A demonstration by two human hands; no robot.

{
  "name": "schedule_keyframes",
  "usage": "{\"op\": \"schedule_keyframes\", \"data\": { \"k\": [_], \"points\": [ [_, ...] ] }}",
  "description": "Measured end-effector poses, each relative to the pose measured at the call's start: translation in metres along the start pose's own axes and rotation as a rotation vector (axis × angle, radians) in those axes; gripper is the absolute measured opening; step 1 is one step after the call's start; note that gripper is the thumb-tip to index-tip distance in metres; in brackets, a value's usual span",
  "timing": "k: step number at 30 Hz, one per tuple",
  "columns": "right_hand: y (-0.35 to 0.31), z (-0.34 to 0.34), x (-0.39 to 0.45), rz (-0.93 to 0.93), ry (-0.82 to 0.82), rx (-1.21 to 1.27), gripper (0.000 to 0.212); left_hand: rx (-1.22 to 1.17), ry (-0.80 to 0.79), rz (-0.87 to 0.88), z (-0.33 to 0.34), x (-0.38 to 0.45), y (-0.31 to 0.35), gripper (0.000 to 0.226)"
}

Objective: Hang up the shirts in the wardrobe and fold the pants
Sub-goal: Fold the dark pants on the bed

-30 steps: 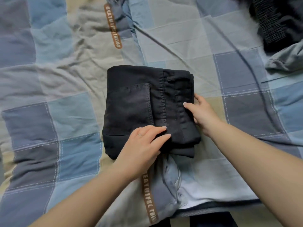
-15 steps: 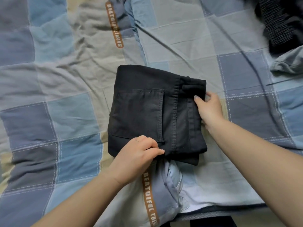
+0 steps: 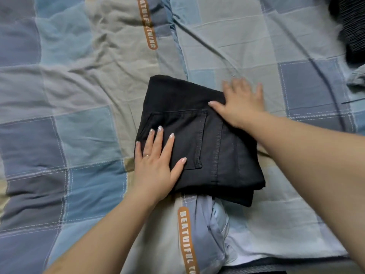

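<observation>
A pair of black pants (image 3: 213, 147) lies folded into a compact rectangle in the middle of the bed, back pocket facing up. My left hand (image 3: 156, 165) lies flat on its near left part, fingers straight and spread over the pocket. My right hand (image 3: 241, 103) rests flat on the far right corner of the stack, fingers spread and partly on the bedding beyond it. Neither hand grips the fabric.
The pants lie on a wrinkled blue, grey and beige checked bed cover (image 3: 79, 135) with orange lettered strips. A dark ribbed garment (image 3: 349, 30) is bunched at the far right corner, with a grey-blue garment (image 3: 357, 80) just below it at the right edge.
My left hand let go of the near edge and now lies flat on the pocket. My right hand moved from the right side to the far right corner, flattened.
</observation>
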State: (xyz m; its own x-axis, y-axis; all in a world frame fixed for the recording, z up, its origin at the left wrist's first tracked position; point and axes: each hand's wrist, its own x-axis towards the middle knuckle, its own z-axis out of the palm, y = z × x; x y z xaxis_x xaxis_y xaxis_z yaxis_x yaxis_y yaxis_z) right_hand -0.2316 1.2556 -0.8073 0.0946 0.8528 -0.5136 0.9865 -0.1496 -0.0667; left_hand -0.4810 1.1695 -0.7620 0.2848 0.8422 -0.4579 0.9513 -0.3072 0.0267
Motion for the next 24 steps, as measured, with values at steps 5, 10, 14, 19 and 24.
{"op": "schedule_keyframes", "data": {
  "k": [5, 10, 14, 19, 24],
  "points": [
    [0.002, -0.013, -0.032, -0.084, 0.265, 0.057, 0.073, -0.123, 0.062, -0.024, -0.003, -0.029, -0.01, 0.075],
    [-0.045, 0.032, -0.142, -0.371, 0.297, 0.192, 0.063, -0.11, 0.155, 0.199, -0.01, -0.025, 0.012, 0.056],
    [-0.021, 0.076, -0.18, -0.243, -0.055, 0.201, 0.069, -0.153, 0.02, 0.005, -0.003, -0.012, -0.019, 0.061],
    [0.002, 0.069, -0.163, -0.038, 0.317, 0.782, 0.069, -0.492, 0.222, 0.0, -0.008, 0.001, -0.031, 0.063],
    [0.024, 0.058, -0.112, 0.518, -0.113, 1.754, 0.043, -1.139, 0.077, -0.438, -0.019, 0.044, -0.042, 0.06]
  ]
}}
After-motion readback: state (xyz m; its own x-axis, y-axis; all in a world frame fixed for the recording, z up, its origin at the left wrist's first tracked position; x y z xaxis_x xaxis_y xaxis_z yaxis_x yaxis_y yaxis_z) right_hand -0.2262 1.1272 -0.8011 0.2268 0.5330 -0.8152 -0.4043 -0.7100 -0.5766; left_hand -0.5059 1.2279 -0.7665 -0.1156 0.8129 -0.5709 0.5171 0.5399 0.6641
